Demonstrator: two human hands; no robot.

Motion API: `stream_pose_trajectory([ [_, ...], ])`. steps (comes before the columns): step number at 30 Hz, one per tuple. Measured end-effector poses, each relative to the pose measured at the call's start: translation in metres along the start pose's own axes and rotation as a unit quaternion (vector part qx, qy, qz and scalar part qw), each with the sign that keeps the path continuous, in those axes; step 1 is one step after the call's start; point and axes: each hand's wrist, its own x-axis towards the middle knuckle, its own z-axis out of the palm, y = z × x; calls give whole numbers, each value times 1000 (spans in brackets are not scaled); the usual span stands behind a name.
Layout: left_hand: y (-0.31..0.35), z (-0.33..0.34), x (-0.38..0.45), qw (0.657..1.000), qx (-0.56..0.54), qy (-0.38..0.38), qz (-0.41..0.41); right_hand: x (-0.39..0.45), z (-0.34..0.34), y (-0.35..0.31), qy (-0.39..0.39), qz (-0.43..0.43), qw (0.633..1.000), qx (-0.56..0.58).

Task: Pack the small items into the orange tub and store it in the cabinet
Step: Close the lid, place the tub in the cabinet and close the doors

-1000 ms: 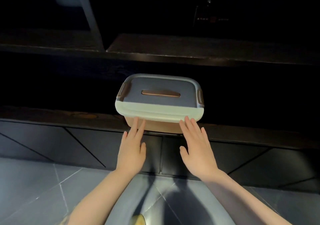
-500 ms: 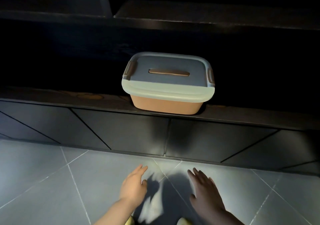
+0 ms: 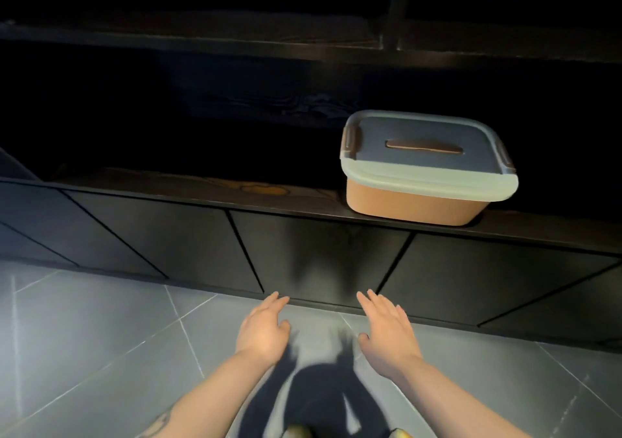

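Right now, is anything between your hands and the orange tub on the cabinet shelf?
Nothing visible. The orange tub, lid on, sits at the shelf front edge. The left hand and right hand hover open above the floor, with clear air up to the tub.

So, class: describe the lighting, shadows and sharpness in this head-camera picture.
Head view: light falls on the floor and tub; the cabinet recess is nearly black; both hands, left hand and right hand, cast dark shadows and look slightly blurred.

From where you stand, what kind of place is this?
Probably a room in a home, dimly lit: a long black wooden cabinet with open shelves, a grey tiled floor, and an orange plastic tub with a grey lid stored on the lowest shelf.
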Motion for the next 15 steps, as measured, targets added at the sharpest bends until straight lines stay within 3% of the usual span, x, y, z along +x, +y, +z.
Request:
stream_pose_trajectory([
  [15, -38, -79, 1, 991, -49, 119, -38, 49, -22, -79, 33, -101, 994, -20],
])
